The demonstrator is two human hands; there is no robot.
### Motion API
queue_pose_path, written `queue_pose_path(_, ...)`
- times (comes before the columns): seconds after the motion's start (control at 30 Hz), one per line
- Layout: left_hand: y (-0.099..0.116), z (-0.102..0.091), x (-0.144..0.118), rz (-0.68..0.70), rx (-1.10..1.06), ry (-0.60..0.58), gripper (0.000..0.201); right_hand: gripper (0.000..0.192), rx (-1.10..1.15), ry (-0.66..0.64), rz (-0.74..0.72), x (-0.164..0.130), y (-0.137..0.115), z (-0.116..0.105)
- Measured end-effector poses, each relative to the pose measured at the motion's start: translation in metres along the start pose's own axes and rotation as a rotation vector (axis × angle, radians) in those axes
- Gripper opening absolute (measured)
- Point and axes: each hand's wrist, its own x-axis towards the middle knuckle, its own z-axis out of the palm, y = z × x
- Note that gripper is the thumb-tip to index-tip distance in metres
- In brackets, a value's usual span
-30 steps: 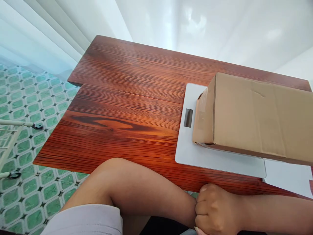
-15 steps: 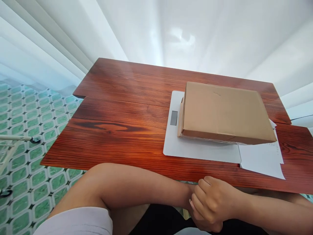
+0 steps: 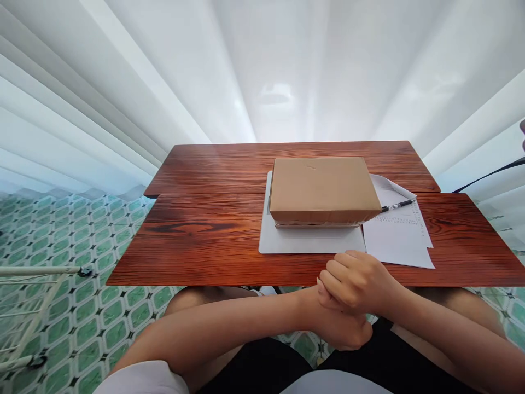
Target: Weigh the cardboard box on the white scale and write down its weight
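My right hand is closed over the back of my left hand, at the wrist, just off the table's front edge. The left hand is curled beneath it above my lap, its fingers largely hidden, and no object shows in it. Beyond the hands, a closed brown cardboard box lies on a flat white scale, touched by neither hand. The box covers most of the scale's display. Right of the scale are white sheets of paper with handwriting, and a pen rests on them.
A reddish-brown wooden table stands before me, with a white curtain behind it. On the left, a white metal rack on casters stands on the green tiled floor. A dark strap-like strip shows at the right.
The view has turned and levelled, so the box sits further left in the picture and the pen has come into sight. My hands stay clasped; the box remains on the scale.
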Motion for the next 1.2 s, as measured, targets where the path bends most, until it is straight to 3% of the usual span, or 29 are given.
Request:
queue_pose_path(0.07, -0.013, -0.011, -0.012, 0.25, 0.158, 0.113, 0.041, 0.041, -0.041, 0.057, 0.025, 0.003, 0.005, -0.01)
queue_pose_path(0.1, -0.021, -0.016, -0.017, 0.251, 0.307, 0.094, 0.043, 0.041, -0.06, 0.081, 0.041, 0.003, 0.007, -0.015)
queue_pose_path(0.17, -0.035, -0.025, -0.027, 0.107, 0.129, 0.323, 0.035, 0.041, -0.094, 0.116, 0.076, 0.004, 0.014, -0.023)
queue_pose_path(0.23, -0.046, -0.032, -0.035, -0.16, -0.065, 0.641, 0.031, 0.041, -0.114, 0.139, 0.115, 0.003, 0.021, -0.029)
queue_pose_path(0.3, -0.054, -0.038, -0.043, -0.342, -0.14, 0.845, 0.028, 0.04, -0.104, 0.166, 0.158, 0.0, 0.029, -0.031)
queue_pose_path(0.5, -0.082, -0.044, -0.072, -0.617, -0.143, 0.924, 0.029, 0.04, 0.048, 0.275, 0.367, -0.013, 0.055, -0.015)
queue_pose_path(0.6, -0.096, -0.038, -0.092, -0.764, -0.167, 1.061, 0.023, 0.039, 0.151, 0.472, 0.515, -0.022, 0.066, -0.003)
queue_pose_path(0.7, -0.105, -0.027, -0.109, -1.021, -0.178, 1.19, 0.018, 0.034, 0.239, 0.684, 0.705, -0.031, 0.077, 0.008)
queue_pose_path(0.8, -0.111, -0.014, -0.117, -1.277, -0.328, 1.32, 0.022, 0.019, 0.335, 0.779, 0.921, -0.037, 0.089, 0.018)
queue_pose_path(0.87, -0.115, -0.006, -0.117, -1.372, -0.524, 1.407, 0.029, 0.017, 0.396, 0.795, 1.038, -0.04, 0.095, 0.024)
queue_pose_path(0.97, -0.121, 0.004, -0.116, -1.432, -0.859, 1.487, 0.043, 0.029, 0.506, 0.741, 1.126, -0.043, 0.099, 0.034)
queue_pose_path(1.2, -0.122, 0.018, -0.113, -1.443, -1.318, 1.385, 0.061, 0.061, 0.765, 0.531, 1.245, -0.04, 0.087, 0.042)
